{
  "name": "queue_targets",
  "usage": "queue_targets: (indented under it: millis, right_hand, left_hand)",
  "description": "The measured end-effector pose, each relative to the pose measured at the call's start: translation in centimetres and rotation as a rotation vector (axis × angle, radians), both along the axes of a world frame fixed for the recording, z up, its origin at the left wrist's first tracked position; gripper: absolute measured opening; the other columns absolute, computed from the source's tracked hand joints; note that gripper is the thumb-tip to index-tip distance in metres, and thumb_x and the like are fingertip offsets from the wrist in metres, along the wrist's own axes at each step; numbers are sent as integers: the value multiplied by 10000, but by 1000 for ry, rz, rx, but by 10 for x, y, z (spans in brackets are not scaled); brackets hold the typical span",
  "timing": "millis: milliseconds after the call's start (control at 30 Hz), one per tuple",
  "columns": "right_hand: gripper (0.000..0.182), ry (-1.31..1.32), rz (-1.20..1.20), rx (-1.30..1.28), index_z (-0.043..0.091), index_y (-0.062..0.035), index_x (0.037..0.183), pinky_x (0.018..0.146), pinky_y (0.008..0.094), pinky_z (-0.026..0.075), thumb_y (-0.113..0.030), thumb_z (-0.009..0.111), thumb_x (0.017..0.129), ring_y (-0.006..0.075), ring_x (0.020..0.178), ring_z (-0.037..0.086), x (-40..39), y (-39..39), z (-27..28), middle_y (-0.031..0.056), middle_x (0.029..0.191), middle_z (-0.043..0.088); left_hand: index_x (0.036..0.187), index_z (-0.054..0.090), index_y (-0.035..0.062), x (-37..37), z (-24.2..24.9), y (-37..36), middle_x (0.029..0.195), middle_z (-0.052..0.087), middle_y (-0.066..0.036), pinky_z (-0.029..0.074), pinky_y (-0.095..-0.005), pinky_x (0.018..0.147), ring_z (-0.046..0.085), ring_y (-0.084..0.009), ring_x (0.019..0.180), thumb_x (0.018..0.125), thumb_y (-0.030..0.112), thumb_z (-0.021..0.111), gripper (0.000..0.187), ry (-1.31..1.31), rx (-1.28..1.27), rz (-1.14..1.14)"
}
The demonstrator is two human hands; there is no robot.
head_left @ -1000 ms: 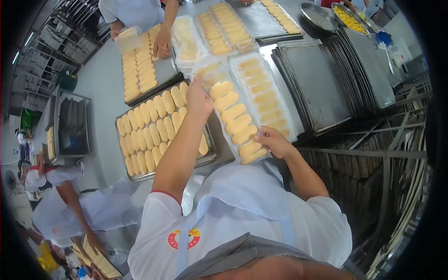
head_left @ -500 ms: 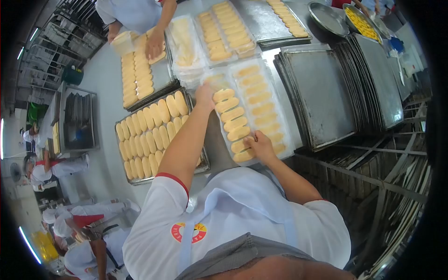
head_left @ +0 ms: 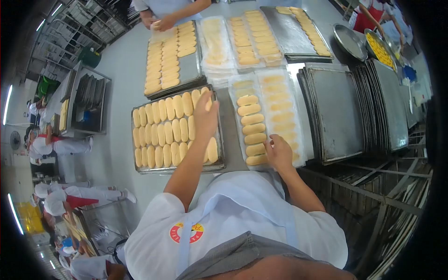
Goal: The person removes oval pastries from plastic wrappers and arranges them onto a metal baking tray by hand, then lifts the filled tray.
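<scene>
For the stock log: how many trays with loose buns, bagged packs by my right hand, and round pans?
Trays with loose buns: 3
Bagged packs by the right hand: 2
Round pans: 2
Total: 7

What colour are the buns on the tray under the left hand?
Pale golden yellow buns, seen in the head view, lying in rows on a grey metal tray beneath the left hand.

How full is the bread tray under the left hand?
Nearly full: the bread tray holds three rows of rolls, with gaps near the left hand.
</scene>
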State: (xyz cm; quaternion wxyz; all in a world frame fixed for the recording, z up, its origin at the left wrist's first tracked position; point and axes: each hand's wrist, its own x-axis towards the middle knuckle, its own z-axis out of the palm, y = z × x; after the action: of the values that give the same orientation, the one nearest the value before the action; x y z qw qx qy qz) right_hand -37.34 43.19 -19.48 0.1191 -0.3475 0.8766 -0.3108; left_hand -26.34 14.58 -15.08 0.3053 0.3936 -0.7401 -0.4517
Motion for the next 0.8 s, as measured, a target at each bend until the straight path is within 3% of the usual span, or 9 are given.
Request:
queue_targets:
  millis: [67, 200, 300, 400, 500, 567, 600, 700, 800]
  right_hand:
    - [319, -3, 35, -129, 720, 16, 1165, 785, 475, 572, -258, 730, 1003, 376, 886, 737, 2, -11, 6, 194, 976, 758]
    - [268, -126, 162, -134, 727, -9, 1100, 854, 495, 566, -252, 695, 992, 414, 981, 709, 35, -54, 28, 224, 1055, 738]
    - [250, -166, 242, -118, 730, -13, 1085, 851, 503, 562, -241, 686, 994, 426, 973, 704, 67, -82, 28, 224, 1049, 737]
    - [217, -134, 233, -102, 725, -6, 1082, 829, 499, 559, -198, 690, 986, 419, 933, 707, 96, -104, 13, 219, 1009, 739]
    - [188, -65, 139, -101, 714, 12, 1077, 793, 473, 564, -132, 726, 957, 388, 879, 719, 115, -116, -6, 210, 949, 739]
    - [175, -69, 75, -70, 700, 11, 1072, 793, 475, 564, -97, 732, 938, 387, 880, 720, 121, -120, -1, 209, 934, 733]
    - [205, -174, 25, -20, 707, -27, 1073, 823, 543, 540, -158, 709, 915, 446, 935, 696, 121, -122, 0, 233, 1042, 723]
    - [190, -45, 1, -53, 702, -32, 1063, 816, 538, 542, -145, 713, 910, 438, 934, 701, 127, -123, -10, 224, 1029, 722]
    - [165, 31, -12, -75, 701, -26, 1030, 810, 529, 541, -146, 702, 916, 422, 918, 702, 137, -129, -2, 217, 996, 718]
  left_hand:
    - [1432, 651, 3, 55, 0, -24, 1454, 663, -184, 447, -405, 1181, 603, -315, 1382, 1013, 163, 690, 449, 36, 8, 124]
    - [1379, 679, 6, 186, 17, -67, 1316, 733, -173, 509, -410, 1089, 674, -309, 1256, 1026, 178, 669, 393, -83, -164, 379]
    - [1338, 696, 4, 274, 20, -89, 1261, 737, -183, 513, -439, 1074, 674, -338, 1234, 1022, 186, 647, 368, -379, -230, 528]
    - [1283, 710, 0, 354, -26, -109, 1200, 736, -203, 516, -477, 1048, 668, -382, 1194, 1006, 182, 622, 342, -610, -403, 514]
    - [1242, 723, 4, 391, -44, -120, 1179, 733, -212, 512, -502, 1032, 656, -403, 1188, 989, 175, 610, 326, -804, -125, 472]
    - [1205, 735, 2, 401, -47, -123, 1163, 738, -215, 519, -502, 1009, 666, -403, 1168, 985, 176, 613, 306, -701, -200, 448]
    - [1187, 742, 1, 406, -50, -122, 1154, 741, -217, 523, -501, 998, 671, -404, 1158, 983, 176, 615, 297, -649, -233, 438]
    - [1126, 755, -11, 405, -39, -132, 1115, 752, -204, 533, -501, 982, 689, -400, 1111, 979, 177, 616, 276, -731, -156, 405]
    - [1083, 755, -20, 408, -36, -136, 1073, 757, -208, 543, -488, 948, 704, -401, 1053, 977, 183, 627, 262, -634, -92, 404]
